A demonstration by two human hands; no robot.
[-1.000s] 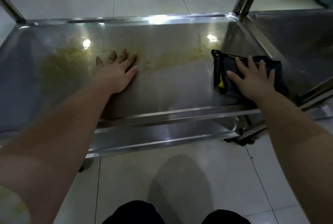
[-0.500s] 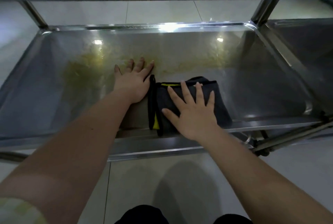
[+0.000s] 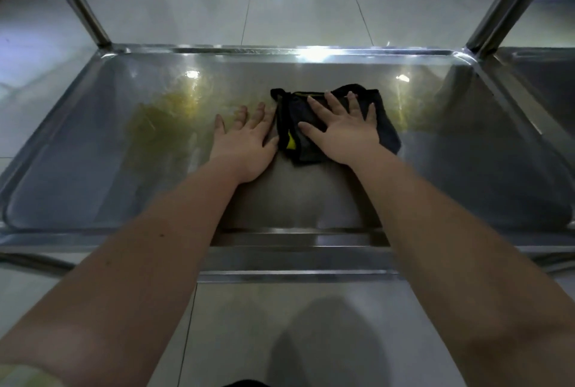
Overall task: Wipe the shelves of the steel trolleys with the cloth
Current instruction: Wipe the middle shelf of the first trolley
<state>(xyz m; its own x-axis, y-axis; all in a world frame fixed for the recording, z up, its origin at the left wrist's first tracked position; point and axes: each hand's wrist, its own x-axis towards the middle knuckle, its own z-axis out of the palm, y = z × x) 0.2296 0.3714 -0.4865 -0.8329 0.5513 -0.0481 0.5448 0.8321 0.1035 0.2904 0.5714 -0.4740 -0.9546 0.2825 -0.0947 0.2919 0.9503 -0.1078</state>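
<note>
Wiping shelf point(image 3: 93, 169): right hand point(image 3: 343, 134) flat, fingers spread, pressing cloth point(image 3: 385, 125) mid-shelf; left hand point(image 3: 245, 144) flat beside it, fingers spread. Best: firm overlapping strokes toward yellow smears point(image 3: 161, 116) far left, then far right.

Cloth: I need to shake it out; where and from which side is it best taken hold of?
Probably pinch the cloth by its raised far-right fold, from the right: it lies flat under the right hand, and the left hand crowds its left edge.
</note>
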